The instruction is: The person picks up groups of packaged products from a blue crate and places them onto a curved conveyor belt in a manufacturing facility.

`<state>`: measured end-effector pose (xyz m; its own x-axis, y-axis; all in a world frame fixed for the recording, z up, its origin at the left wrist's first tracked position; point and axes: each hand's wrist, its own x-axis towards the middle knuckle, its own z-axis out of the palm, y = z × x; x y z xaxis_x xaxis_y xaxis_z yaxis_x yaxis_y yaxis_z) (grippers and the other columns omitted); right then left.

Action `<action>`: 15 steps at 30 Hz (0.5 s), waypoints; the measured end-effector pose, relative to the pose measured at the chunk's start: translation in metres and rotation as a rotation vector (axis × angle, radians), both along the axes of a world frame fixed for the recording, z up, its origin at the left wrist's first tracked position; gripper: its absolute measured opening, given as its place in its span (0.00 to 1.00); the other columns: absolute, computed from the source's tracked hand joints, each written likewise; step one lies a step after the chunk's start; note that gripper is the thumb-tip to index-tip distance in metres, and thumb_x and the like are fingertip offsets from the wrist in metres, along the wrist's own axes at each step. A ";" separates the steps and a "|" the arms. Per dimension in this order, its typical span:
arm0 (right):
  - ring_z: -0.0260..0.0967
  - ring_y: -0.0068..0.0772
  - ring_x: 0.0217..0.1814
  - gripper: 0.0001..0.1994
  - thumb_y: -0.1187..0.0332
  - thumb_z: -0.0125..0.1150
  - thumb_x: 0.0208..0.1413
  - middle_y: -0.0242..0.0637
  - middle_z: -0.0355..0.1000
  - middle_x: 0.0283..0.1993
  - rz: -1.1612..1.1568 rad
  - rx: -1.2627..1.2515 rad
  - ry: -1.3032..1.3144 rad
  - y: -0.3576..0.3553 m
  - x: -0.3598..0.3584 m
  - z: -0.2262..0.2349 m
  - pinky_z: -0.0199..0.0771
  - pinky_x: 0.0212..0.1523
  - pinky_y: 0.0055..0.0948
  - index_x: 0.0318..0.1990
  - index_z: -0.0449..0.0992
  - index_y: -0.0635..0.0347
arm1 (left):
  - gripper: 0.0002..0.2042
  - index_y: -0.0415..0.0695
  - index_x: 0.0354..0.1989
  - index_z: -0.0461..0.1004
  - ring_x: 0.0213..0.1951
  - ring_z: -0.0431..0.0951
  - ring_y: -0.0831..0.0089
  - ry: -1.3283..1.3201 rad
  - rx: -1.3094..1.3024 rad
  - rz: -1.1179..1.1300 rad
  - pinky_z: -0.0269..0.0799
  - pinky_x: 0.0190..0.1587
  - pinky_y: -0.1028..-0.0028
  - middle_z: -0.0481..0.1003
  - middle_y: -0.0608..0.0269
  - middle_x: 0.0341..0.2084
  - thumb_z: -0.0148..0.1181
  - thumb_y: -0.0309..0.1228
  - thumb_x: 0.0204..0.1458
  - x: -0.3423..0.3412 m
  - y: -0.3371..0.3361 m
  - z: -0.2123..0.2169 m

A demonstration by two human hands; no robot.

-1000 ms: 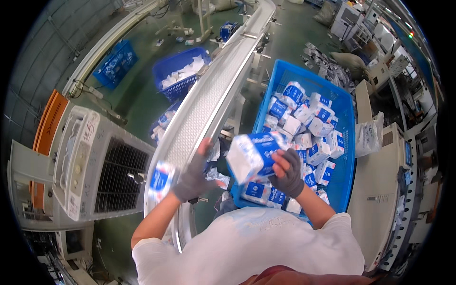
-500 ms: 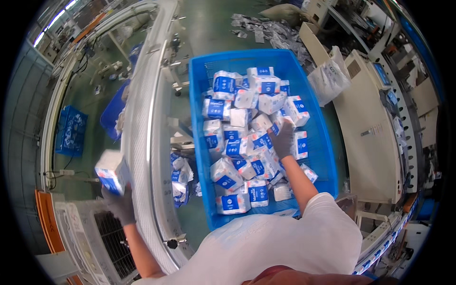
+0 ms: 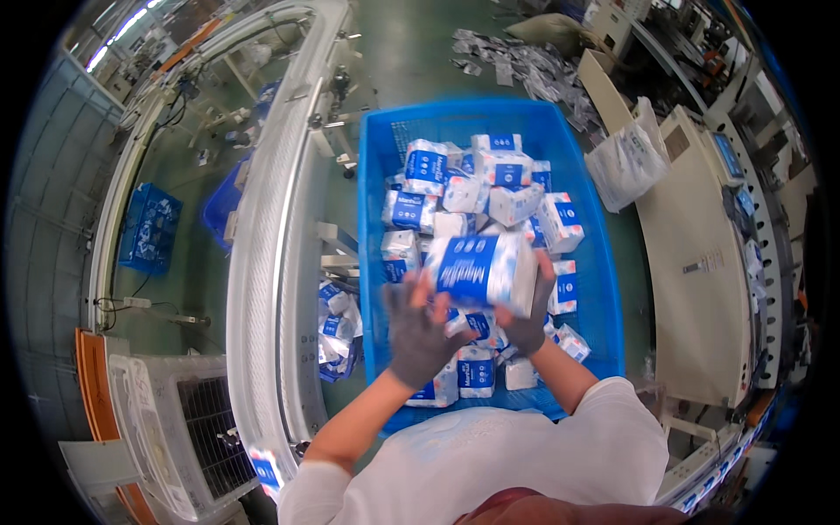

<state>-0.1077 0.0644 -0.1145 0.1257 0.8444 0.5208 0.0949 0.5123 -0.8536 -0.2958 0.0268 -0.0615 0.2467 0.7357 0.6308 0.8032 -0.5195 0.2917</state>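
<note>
A white and blue tissue pack (image 3: 481, 269) is raised above the large blue crate (image 3: 371, 188), tilted and slightly blurred. My right hand (image 3: 531, 315), in a grey glove with bare fingertips, grips its right end. Just off the pack's lower left corner, my left hand (image 3: 413, 337) has its gloved fingers spread; whether they touch the wrapper I cannot tell. Beneath both hands lie several similar packs in a loose heap, among them one tissue pack (image 3: 411, 208) at the crate's left wall. Another tissue pack (image 3: 265, 471) sits at the conveyor's near end, beside my left sleeve.
A pale conveyor (image 3: 267, 289) runs along the crate's left side. Beyond it are a smaller blue crate (image 3: 150, 229) and a clear plastic box (image 3: 162, 420). A beige cabinet (image 3: 691, 289) and a plastic bag (image 3: 628, 162) stand at the right. Wrapper scraps (image 3: 525, 66) litter the floor ahead.
My left hand has left the conveyor side without its pack and come over the crate. My right hand has lifted a pack out of the heap. A pack now shows at the conveyor's near end.
</note>
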 end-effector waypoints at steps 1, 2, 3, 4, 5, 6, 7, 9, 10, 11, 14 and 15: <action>0.58 0.46 0.61 0.50 0.43 0.66 0.45 0.50 0.54 0.59 0.012 0.088 -0.070 -0.005 -0.007 0.009 0.60 0.60 0.43 0.64 0.45 0.67 | 0.46 0.46 0.67 0.49 0.61 0.62 0.45 -0.010 0.015 -0.006 0.47 0.64 0.40 0.59 0.44 0.61 0.71 0.42 0.42 -0.001 0.017 -0.002; 0.57 0.46 0.62 0.51 0.41 0.66 0.45 0.52 0.52 0.62 -0.016 0.170 -0.041 -0.002 -0.013 0.007 0.58 0.61 0.44 0.65 0.44 0.67 | 0.43 0.46 0.66 0.51 0.59 0.64 0.47 0.010 0.151 -0.004 0.48 0.63 0.41 0.61 0.46 0.59 0.71 0.39 0.42 -0.001 0.030 -0.001; 0.57 0.47 0.63 0.52 0.40 0.66 0.45 0.52 0.53 0.62 0.061 0.189 -0.100 0.005 -0.012 0.007 0.57 0.62 0.44 0.65 0.44 0.67 | 0.40 0.46 0.64 0.54 0.58 0.66 0.49 0.032 0.286 -0.004 0.49 0.63 0.42 0.63 0.47 0.58 0.70 0.35 0.42 -0.002 0.039 -0.001; 0.56 0.48 0.64 0.53 0.38 0.66 0.44 0.52 0.54 0.61 0.137 0.209 -0.160 0.015 -0.009 0.008 0.55 0.63 0.44 0.66 0.45 0.67 | 0.35 0.47 0.60 0.57 0.54 0.68 0.52 0.044 0.258 0.054 0.53 0.63 0.47 0.66 0.50 0.53 0.68 0.30 0.42 -0.021 0.038 0.000; 0.53 0.52 0.66 0.52 0.39 0.65 0.46 0.53 0.56 0.62 0.274 0.214 -0.380 0.050 0.011 0.005 0.52 0.67 0.43 0.66 0.47 0.69 | 0.35 0.47 0.60 0.58 0.53 0.68 0.52 0.012 0.273 0.121 0.59 0.60 0.52 0.67 0.50 0.51 0.69 0.30 0.41 -0.052 0.037 -0.003; 0.52 0.57 0.67 0.50 0.42 0.66 0.46 0.54 0.57 0.62 -0.139 0.180 -0.911 0.075 0.037 -0.023 0.50 0.68 0.44 0.66 0.51 0.71 | 0.35 0.46 0.59 0.59 0.52 0.69 0.52 -0.068 0.298 0.154 0.64 0.57 0.57 0.67 0.50 0.49 0.70 0.31 0.41 -0.078 0.035 0.012; 0.52 0.57 0.67 0.48 0.46 0.66 0.46 0.57 0.55 0.63 -0.391 0.100 -1.088 0.107 0.078 -0.069 0.51 0.67 0.46 0.65 0.52 0.72 | 0.35 0.45 0.59 0.60 0.52 0.69 0.54 -0.040 0.354 0.318 0.66 0.54 0.58 0.67 0.50 0.50 0.70 0.33 0.41 -0.117 0.030 0.013; 0.51 0.56 0.67 0.48 0.44 0.69 0.41 0.58 0.54 0.63 -0.734 -0.442 -1.046 0.137 0.135 -0.113 0.51 0.66 0.48 0.62 0.57 0.71 | 0.34 0.43 0.58 0.62 0.53 0.69 0.58 0.020 0.419 0.682 0.71 0.49 0.59 0.68 0.48 0.51 0.70 0.38 0.42 -0.202 0.010 0.018; 0.51 0.54 0.66 0.47 0.44 0.71 0.38 0.56 0.54 0.63 -0.788 -0.534 -1.074 0.141 0.171 -0.154 0.54 0.64 0.48 0.60 0.60 0.69 | 0.37 0.41 0.61 0.59 0.54 0.69 0.53 0.184 0.273 0.906 0.69 0.52 0.59 0.67 0.45 0.51 0.69 0.38 0.42 -0.226 -0.008 0.028; 0.52 0.52 0.66 0.45 0.46 0.71 0.38 0.54 0.55 0.63 -0.776 -0.517 -1.196 0.136 0.162 -0.158 0.55 0.63 0.47 0.60 0.60 0.66 | 0.38 0.40 0.62 0.59 0.55 0.68 0.50 0.207 0.028 1.000 0.67 0.54 0.58 0.67 0.43 0.52 0.69 0.38 0.42 -0.243 -0.036 0.030; 0.54 0.50 0.65 0.42 0.52 0.73 0.38 0.51 0.57 0.63 -0.801 -0.516 -1.299 0.114 0.125 -0.148 0.58 0.61 0.46 0.60 0.60 0.61 | 0.41 0.40 0.64 0.56 0.52 0.68 0.40 0.297 -0.458 0.826 0.68 0.53 0.51 0.64 0.41 0.54 0.69 0.42 0.42 -0.327 -0.141 -0.031; 0.55 0.50 0.64 0.41 0.56 0.73 0.38 0.49 0.58 0.62 -0.857 -0.550 -1.290 0.102 0.125 -0.143 0.59 0.60 0.46 0.60 0.60 0.59 | 0.41 0.40 0.64 0.56 0.52 0.68 0.40 0.302 -0.469 0.807 0.68 0.53 0.51 0.64 0.41 0.54 0.69 0.42 0.42 -0.325 -0.143 -0.034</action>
<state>0.0174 0.1667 -0.2578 0.3725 0.8694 0.3247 0.9238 -0.3806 -0.0408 -0.6208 -0.1160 -0.0958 -0.3372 0.9144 0.2241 0.9410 0.3342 0.0523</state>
